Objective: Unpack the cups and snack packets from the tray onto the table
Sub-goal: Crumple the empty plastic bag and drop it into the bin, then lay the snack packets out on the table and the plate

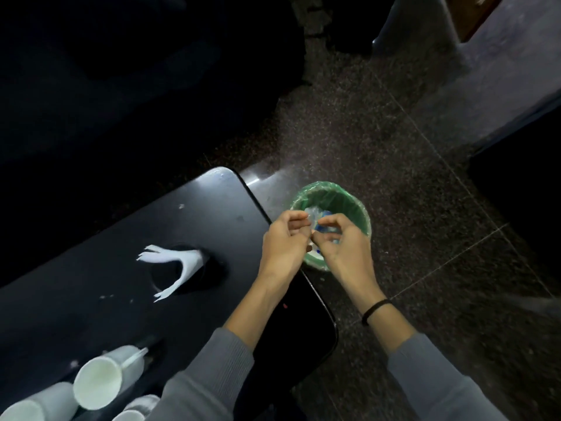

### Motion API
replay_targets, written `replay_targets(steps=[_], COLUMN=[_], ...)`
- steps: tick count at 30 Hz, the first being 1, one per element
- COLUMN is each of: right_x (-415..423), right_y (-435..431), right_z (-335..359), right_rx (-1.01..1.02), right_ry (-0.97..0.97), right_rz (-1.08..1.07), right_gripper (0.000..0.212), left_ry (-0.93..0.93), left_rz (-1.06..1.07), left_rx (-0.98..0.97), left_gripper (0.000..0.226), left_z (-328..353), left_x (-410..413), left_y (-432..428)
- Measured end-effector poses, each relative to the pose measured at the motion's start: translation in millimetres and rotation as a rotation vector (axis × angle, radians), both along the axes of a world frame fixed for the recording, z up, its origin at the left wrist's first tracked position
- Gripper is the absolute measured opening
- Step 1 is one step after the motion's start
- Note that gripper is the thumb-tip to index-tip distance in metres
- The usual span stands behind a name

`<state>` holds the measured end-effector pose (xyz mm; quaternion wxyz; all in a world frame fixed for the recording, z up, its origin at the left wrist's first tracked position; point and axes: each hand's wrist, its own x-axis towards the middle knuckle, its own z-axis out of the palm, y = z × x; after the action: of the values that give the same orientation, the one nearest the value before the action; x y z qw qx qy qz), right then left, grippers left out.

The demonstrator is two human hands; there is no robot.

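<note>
While the crumpled clear plastic wrapper with blue print (318,221) sits pinched between my left hand (285,241) and right hand (340,241) over the green-lined round waste bin (349,202), I'd release it centred, white paper cups (97,381) waiting on the black table (91,299).

Both my hands sit over the bin (358,205), green liner, on the floor at 3 o'clock off the table (91,284) edge. Left hand (283,241) and right hand (343,241) pinch a clear wrapper (315,220) between fingertips. White cups (97,382) lie at 7 o'clock; torn white scrap (179,259) at 9.
</note>
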<state>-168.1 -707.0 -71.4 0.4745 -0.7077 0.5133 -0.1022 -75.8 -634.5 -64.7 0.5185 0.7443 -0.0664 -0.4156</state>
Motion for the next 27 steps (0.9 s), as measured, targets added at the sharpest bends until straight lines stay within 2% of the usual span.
replay_targets(steps=[4,13,27], right_x=[22,92,214], right_y=[39,148,402], right_z=[48,120,110], right_rx=[-0.116,-0.182,-0.089], right_ry=[-0.027,-0.1,-0.119], right_rz=[0.094,0.272,0.745], right_gripper=[0.021,0.022,0.018], left_ry=[-0.066,-0.189,-0.26], left_rz=[0.03,0.148,0.51], left_rx=[-0.095,-0.185,-0.029], left_gripper=[0.035,0.021,0.02], left_z=[39,106,98], left_x=[20,79,150], left_y=[40,171,454])
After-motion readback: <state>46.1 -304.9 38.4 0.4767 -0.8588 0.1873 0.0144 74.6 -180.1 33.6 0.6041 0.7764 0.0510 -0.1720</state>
